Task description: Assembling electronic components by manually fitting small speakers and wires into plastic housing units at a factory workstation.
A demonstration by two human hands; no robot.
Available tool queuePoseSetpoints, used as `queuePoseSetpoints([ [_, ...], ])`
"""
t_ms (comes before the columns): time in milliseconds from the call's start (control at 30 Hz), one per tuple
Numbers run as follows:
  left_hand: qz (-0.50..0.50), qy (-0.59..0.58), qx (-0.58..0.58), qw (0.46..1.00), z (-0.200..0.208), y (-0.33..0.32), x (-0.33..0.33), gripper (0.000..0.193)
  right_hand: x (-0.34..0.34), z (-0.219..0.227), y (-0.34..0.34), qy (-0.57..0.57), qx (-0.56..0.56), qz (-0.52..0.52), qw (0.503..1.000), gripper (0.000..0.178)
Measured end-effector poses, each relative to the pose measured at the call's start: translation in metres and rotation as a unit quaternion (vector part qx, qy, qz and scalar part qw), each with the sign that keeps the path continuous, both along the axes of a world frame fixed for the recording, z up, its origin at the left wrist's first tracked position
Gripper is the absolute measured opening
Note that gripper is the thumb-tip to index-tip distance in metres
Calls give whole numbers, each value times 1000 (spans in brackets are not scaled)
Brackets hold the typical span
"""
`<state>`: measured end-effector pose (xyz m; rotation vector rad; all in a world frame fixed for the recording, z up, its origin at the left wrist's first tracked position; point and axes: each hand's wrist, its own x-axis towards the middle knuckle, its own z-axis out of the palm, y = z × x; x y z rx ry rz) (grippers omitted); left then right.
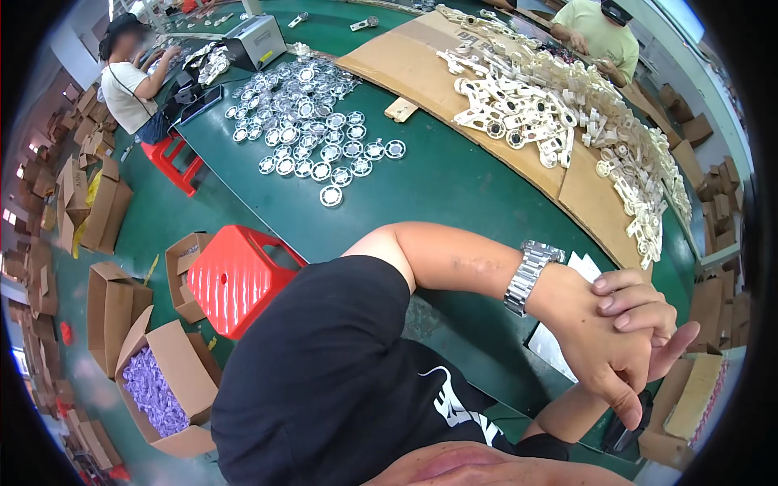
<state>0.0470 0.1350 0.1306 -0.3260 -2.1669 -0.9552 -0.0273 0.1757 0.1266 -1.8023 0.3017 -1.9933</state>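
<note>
My left hand [587,324], with a silver metal watch [533,277] on its wrist, is clasped together with my right hand [640,306] above the table's near right side. Curled fingers of the right hand rest over the edge of the left. The left thumb bends down near my right forearm, while the other left fingers are mostly hidden behind. No tool or part shows in either hand. Below them lie white paper sheets [553,350] and a black object [628,425], partly covered.
Clear round discs [320,134] are heaped on the green table [340,223]. Cream plastic parts [519,105] cover cardboard [405,49] at the right. A red stool [235,279] and a carton of purple pieces [154,393] stand left. Two people work at the far edges.
</note>
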Motion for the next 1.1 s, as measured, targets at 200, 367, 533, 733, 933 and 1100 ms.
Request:
queuePoseSetpoints([
  [200, 160, 236, -75, 955, -25, 26, -20, 64, -52, 5, -16, 130, 62, 219, 965, 74],
  [367, 135, 216, -68, 965, -24, 22, -21, 62, -9, 5, 12, 82, -41, -3, 996, 62],
  [533, 112, 185, -60, 975, -22, 12, -24, 58, 25, 0, -4, -71, -212, -111, 968, 58],
  [733, 95, 154, -60, 982, -18, 1, -21, 54, 11, -4, -4, -79, -97, -113, 986, 67],
  [933, 43, 126, -57, 989, -8, -15, -16, 51, -27, 19, 9, 8, 199, -163, 966, 67],
  [1100, 88, 211, 70, 971, 12, -53, -18, 28, -107, 31, 3, 35, 167, 32, 985, 64],
])
